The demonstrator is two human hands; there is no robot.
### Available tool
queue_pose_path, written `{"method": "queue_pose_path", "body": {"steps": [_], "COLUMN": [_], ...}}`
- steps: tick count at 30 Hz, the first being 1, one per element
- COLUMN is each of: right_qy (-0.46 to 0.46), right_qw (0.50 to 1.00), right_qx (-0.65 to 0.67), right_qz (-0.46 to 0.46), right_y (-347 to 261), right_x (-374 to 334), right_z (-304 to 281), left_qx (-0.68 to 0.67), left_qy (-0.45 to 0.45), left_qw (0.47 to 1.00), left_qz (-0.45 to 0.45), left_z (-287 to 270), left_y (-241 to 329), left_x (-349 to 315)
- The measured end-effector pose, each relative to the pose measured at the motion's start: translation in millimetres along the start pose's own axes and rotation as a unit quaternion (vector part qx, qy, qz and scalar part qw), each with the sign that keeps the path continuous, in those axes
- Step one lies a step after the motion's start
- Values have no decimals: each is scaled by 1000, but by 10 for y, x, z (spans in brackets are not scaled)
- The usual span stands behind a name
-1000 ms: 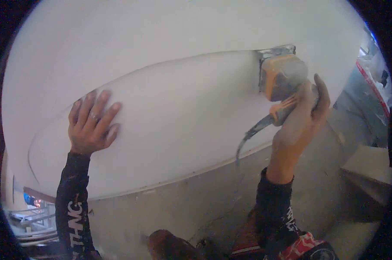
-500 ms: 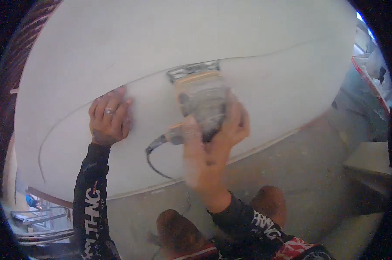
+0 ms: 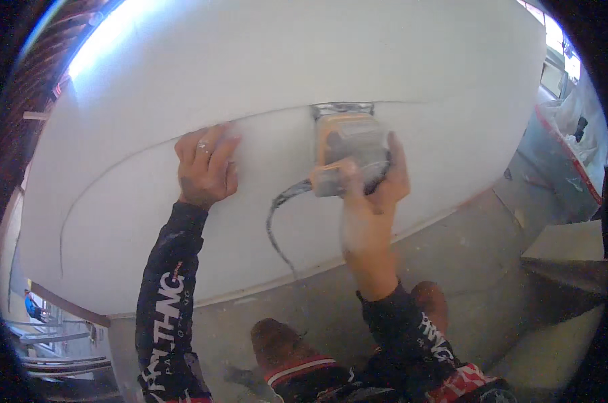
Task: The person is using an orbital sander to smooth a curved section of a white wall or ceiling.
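Note:
My right hand grips an orange and dark electric sander, its flat end lying on a large pale curved panel. The sander's front edge lies along a thin dark curved line drawn across the panel. Its body is smeared by motion. A black power cord leaves the sander at the left and hangs down past the panel's near edge. To the left, my left hand rests against the panel just below the line. Its fingers are curled in, and whatever they may hold is hidden.
Below the panel's near edge lies a dusty grey floor, with my knees close to the panel. Plastic-covered material with a red edge stands at the right. Metal rails and a distant person in blue show at the lower left.
The sander and my right hand have moved right along the line. My left hand has also shifted right and slightly up. The whole view has tilted a little, showing more bright light at the upper left.

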State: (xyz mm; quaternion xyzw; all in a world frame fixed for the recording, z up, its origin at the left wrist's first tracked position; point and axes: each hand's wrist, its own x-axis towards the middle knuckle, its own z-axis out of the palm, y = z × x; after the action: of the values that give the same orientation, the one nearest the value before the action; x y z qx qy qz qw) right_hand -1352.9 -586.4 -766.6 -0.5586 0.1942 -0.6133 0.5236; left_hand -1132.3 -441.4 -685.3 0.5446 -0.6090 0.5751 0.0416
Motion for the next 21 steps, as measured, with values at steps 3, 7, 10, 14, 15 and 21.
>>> {"method": "queue_pose_path", "body": {"steps": [3, 7, 10, 14, 15, 21], "right_qy": [-6, 23, 21, 10, 32, 37], "right_qw": [999, 999, 994, 996, 998, 998], "right_qx": [-33, -7, 106, 87, 33, 14], "right_qz": [-26, -23, 11, -16, -32, -58], "right_y": [-153, -383, -459, -327, -268, 116], "right_x": [-220, -375, -361, -80, 28, 884], "right_z": [193, 416, 394, -60, -237, -1378], "left_qx": [-24, 3, 88, 144, 178, 219], "left_qy": [39, 163, 168, 111, 96, 16], "left_qw": [999, 986, 981, 982, 979, 973], "left_qz": [-6, -35, -37, 43, 16, -70], "left_z": [16, -189, -531, -849, -828, -694], "left_y": [-23, -215, -493, -896, -915, -712], "left_x": [29, 548, 1209, 1995, 2070, 2321]}}
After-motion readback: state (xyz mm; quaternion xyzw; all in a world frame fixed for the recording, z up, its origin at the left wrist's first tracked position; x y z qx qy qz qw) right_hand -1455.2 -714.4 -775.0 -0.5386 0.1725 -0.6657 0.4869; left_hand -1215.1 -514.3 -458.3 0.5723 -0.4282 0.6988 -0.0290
